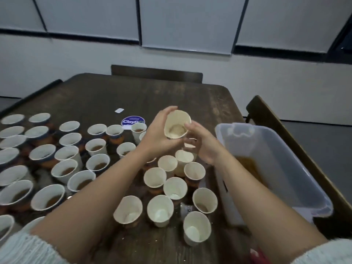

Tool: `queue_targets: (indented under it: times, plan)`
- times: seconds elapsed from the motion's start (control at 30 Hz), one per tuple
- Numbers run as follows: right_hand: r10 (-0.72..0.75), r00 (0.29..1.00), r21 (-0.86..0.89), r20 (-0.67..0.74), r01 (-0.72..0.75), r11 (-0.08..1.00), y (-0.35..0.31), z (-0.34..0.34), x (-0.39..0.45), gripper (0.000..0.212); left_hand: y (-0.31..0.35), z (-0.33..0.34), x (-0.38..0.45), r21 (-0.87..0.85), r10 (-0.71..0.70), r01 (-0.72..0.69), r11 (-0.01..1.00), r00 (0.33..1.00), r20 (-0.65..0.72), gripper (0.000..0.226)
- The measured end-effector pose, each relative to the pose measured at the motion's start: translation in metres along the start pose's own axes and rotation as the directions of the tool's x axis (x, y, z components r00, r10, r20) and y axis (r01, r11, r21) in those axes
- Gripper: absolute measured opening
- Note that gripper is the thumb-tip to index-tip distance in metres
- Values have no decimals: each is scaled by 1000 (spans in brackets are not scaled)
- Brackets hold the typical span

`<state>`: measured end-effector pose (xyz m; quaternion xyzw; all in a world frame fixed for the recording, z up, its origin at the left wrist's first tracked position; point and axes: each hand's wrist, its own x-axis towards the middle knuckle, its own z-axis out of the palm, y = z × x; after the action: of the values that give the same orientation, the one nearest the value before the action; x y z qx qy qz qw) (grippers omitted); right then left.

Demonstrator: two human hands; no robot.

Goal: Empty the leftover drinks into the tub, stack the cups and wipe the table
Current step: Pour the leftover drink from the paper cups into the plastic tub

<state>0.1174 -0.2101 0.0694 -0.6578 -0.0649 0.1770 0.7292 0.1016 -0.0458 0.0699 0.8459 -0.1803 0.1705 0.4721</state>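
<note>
Dark, worn wood makes up the table, which stands before a pale wall with lowered blinds; chair backs show at its far edge and off its right edge.

Above the middle of the table the left hand grips an empty paper cup, fingers curled round its wall from the left and underneath. The cup is tipped so that its long axis runs nearly toward the camera: the open mouth faces back at the person and the pale bottom shows inside. The right hand is just beside it, fingertips touching the rim on the right side, the other fingers loosely bent; motion blur under the cup hides whether they hold anything.

A clear plastic tub sits along the right edge of the table, its long side running from near to far, with brown liquid pooled in the bottom.

Upright cups with brown drink crowd the left half of the table, reaching to its left edge. Emptied cups stand upright in a loose cluster near the front edge, between the forearms and next to the tub. A round blue sticker and a small white label lie toward the far middle.
</note>
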Motion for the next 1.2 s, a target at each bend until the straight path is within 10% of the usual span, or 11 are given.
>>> queue_targets:
  times: [0.3, 0.57, 0.97, 1.2]
  plan:
    - [105, 987, -383, 123, -50, 922, 42, 94, 41, 20, -90, -75, -70, 215, -124, 97, 972, 986, 112, 85]
    - [-13, 971, -554, -237, -124, 824, 64, 96, 76, 14, -134, -77, -80, 357, -225, 134, 925, 947, 228, 86]
    - [35, 949, -950, -312, -313, 13, 100, 90, 107, 25, -165, -56, -75, 714, -325, 4, 700, 892, 314, 86]
    - [36, 901, -894, -432, -433, 114, 113, 92, 121, 17, -172, -52, -76, 716, -320, -23, 698, 884, 340, 82]
